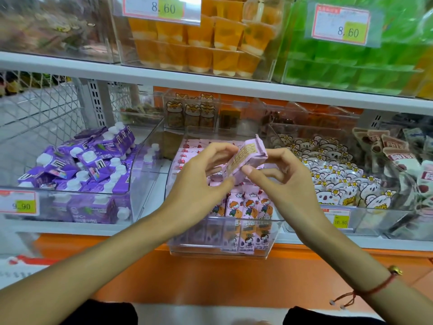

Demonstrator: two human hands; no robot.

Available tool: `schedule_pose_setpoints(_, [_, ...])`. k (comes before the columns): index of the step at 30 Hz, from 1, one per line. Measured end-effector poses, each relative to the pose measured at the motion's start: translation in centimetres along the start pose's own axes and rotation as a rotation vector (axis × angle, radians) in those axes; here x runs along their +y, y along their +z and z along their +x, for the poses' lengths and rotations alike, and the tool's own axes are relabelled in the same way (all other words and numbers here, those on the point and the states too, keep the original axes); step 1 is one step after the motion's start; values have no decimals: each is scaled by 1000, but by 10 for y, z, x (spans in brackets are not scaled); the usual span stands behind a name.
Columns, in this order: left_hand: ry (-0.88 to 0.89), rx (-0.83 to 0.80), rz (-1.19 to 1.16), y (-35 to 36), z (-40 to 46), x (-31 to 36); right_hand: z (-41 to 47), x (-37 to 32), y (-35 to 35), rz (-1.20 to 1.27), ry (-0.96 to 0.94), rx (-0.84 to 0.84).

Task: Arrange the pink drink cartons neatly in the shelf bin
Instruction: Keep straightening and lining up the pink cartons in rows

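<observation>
Both hands — left hand [199, 181] and right hand [281, 181] — pinch one pink carton [248, 156] above the clear bin [218, 249]; front row [243, 205] stands upright, back still jumbled — partway, I'd judge.

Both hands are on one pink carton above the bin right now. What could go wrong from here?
1. The pink carton is tilted and held only at its edges by the left hand and right hand; it may slip onto the cartons below.
2. The front row of cartons stands tightly packed; pressing another in might tip or crush them.
3. The clear bin seems to jut past the shelf edge; downward force could shift it.
</observation>
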State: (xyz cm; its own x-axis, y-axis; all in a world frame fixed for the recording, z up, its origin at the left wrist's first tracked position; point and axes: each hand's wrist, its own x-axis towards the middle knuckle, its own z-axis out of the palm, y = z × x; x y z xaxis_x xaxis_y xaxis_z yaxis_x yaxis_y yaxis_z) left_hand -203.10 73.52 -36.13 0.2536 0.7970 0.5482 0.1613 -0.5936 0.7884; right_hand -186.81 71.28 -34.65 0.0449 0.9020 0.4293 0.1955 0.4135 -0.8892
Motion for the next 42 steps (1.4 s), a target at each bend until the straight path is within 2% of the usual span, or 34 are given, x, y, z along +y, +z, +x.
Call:
schedule_pose_setpoints(5, [49,86,26,-1,0,3,-4,-3,-1,13,-111,-51])
schedule_pose_setpoints(13, [-22,15,-105,-2,0,8,-3,0,-4,-26,-179,-84])
schedule_pose_setpoints(16, [-134,59,-209,-6,5,10,0,-1,-8,-105,-149,-151])
schedule_pose_setpoints(19, [-333,119,-331,-8,7,13,1,-2,-7,-131,-81,-222])
schedule_pose_setpoints(22, [-493,130,-420,-9,8,16,2,-1,-3,-117,0,-214])
schedule_pose_setpoints(26, [-599,147,-480,-8,9,19,3,-2,-2,-64,69,-201])
schedule_pose_setpoints(33, [-589,137,-461,-7,9,16,2,-1,-3,-26,91,-221])
schedule_pose_setpoints(38, [-437,41,-360,-8,9,16,-3,0,-1,-278,-186,-142])
schedule_pose_setpoints(42, [-412,24,-392,-9,11,18,-2,0,-2,-427,-332,-93])
